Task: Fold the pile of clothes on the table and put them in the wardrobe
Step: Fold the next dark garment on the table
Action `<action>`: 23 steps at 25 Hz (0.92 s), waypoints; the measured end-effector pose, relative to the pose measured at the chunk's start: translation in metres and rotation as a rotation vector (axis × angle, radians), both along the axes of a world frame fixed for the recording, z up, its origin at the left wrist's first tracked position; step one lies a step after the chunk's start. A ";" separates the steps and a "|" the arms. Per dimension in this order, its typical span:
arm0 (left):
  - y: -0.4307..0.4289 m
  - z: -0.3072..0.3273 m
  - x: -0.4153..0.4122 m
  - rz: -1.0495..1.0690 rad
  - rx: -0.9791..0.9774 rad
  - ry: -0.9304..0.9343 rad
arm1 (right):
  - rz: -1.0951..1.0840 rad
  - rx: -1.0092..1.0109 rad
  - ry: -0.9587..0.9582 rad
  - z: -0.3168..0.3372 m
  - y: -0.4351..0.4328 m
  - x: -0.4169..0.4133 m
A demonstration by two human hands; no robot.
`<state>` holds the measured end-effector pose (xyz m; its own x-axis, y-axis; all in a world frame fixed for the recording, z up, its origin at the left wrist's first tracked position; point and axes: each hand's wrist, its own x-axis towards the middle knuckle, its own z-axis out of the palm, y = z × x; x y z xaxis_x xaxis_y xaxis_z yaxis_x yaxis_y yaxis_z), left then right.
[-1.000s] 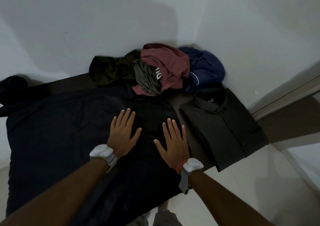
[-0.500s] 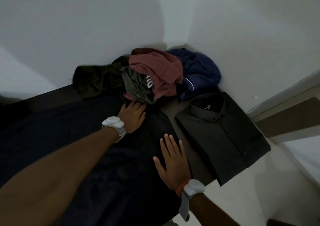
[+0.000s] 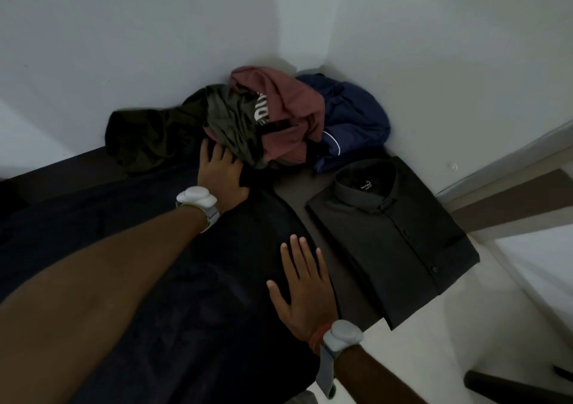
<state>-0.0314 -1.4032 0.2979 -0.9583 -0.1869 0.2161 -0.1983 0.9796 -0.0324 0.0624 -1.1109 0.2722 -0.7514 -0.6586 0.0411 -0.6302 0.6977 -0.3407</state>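
Left hand tucked under crumpled pile, grip unclear; right hand flat, splayed, on dark shirt.

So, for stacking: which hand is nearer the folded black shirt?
Right. The right hand lies flat on the dark garment beside the folded black shirt; the left hand is farther, at the clothes pile.

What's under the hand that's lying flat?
The right hand lies flat on a dark garment spread over the table. The brown tabletop shows beside it. Whatever is beneath the garment is covered.
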 end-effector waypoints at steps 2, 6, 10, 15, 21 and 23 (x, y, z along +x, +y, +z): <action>-0.013 0.014 -0.016 -0.001 -0.036 -0.026 | 0.001 0.008 -0.010 0.001 0.000 0.001; -0.029 0.038 -0.033 -0.048 -0.143 0.065 | -0.005 0.017 -0.023 0.001 0.000 -0.001; -0.028 0.054 -0.042 0.069 -0.078 0.089 | -0.011 0.003 -0.012 0.001 -0.001 -0.001; 0.000 0.054 -0.046 0.127 0.235 -0.004 | -0.014 -0.019 0.004 0.001 -0.001 0.000; 0.020 0.002 -0.017 0.123 0.262 -0.063 | -0.022 -0.056 0.006 0.000 -0.002 -0.001; 0.020 -0.012 -0.011 0.145 0.185 -0.128 | -0.022 -0.062 0.002 -0.001 -0.002 -0.001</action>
<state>-0.0421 -1.3836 0.2857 -0.9358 -0.3497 0.0440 -0.3433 0.9327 0.1105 0.0614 -1.1127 0.2717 -0.7656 -0.6380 0.0827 -0.6156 0.6892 -0.3821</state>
